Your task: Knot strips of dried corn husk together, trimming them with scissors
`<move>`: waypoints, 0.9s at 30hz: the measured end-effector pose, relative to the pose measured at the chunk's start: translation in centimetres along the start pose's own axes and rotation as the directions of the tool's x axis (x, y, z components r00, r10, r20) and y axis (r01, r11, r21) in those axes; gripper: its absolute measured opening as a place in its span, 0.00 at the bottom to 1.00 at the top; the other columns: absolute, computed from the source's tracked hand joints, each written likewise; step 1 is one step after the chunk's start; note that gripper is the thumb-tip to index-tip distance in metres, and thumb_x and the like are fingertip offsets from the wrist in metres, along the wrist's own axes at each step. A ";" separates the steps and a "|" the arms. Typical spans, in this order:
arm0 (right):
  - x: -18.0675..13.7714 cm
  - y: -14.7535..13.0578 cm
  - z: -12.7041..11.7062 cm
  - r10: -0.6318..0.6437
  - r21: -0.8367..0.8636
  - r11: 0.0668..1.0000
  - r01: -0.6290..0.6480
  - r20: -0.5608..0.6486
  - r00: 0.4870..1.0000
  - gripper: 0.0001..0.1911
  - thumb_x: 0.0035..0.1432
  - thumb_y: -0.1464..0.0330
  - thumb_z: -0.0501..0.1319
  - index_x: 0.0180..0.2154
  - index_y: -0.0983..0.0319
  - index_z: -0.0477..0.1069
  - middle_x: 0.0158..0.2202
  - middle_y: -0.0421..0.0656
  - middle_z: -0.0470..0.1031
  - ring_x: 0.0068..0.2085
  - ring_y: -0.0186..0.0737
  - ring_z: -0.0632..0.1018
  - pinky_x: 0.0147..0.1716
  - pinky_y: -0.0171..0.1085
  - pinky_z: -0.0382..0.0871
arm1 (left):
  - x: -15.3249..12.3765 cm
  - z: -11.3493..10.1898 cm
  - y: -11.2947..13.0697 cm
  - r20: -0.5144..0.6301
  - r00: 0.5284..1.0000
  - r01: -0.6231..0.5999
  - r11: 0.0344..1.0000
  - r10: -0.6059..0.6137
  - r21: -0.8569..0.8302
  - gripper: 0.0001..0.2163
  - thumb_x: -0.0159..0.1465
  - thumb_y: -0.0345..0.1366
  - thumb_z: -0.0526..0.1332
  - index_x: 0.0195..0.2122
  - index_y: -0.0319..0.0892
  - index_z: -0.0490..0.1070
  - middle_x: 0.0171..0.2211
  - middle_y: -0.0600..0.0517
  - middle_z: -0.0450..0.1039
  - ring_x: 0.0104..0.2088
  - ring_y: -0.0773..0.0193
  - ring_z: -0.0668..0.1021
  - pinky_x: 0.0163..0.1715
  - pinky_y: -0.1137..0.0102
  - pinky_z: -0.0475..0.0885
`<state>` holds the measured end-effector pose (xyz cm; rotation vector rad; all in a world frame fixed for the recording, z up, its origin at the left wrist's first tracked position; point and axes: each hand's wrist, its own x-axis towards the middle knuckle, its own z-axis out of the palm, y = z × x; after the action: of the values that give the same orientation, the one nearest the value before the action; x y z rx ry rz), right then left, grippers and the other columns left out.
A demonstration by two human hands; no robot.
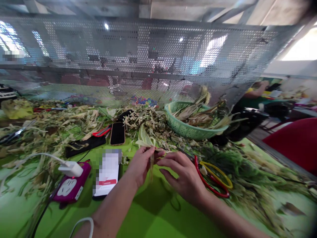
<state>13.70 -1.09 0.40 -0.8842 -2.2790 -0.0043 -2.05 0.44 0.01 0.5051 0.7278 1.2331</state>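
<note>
My left hand [141,163] is closed, pinching a pale corn husk [145,136] between thumb and fingers. The husk's wide end fans out above the fingertips, and thin strips hang below them. Close by on the right, my right hand [184,175] has its fingers stretched and its thumb apart. Its fingertips are near the husk; whether they touch a thin strand there is hard to see. Just beyond that hand lie red and yellow looped handles [212,180], apparently of cutting tools, their blades hidden.
A green basket [192,132] of dried husks stands behind. Husk scraps [74,124] cover much of the green table [151,218]. Two phones [117,134], a red utility knife [102,131], a purple power strip [83,180] and scissors [17,133] lie left. A perforated metal screen [119,43] rises behind.
</note>
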 end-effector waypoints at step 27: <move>0.5 1.9 0.4 0.723 0.805 0.339 -0.486 0.107 0.683 0.14 0.49 0.60 0.68 0.29 0.61 0.66 0.27 0.40 0.73 0.28 0.36 0.73 0.30 0.36 0.70 | -0.6 0.5 -0.8 0.088 0.996 0.005 0.987 -0.019 0.162 0.12 0.51 0.37 0.70 0.32 0.36 0.72 0.33 0.49 0.75 0.30 0.66 0.77 0.40 0.67 0.72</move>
<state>14.30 0.72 -0.09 -1.0760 -1.2677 1.0978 -1.23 -0.36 -0.02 0.6840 0.7574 1.1382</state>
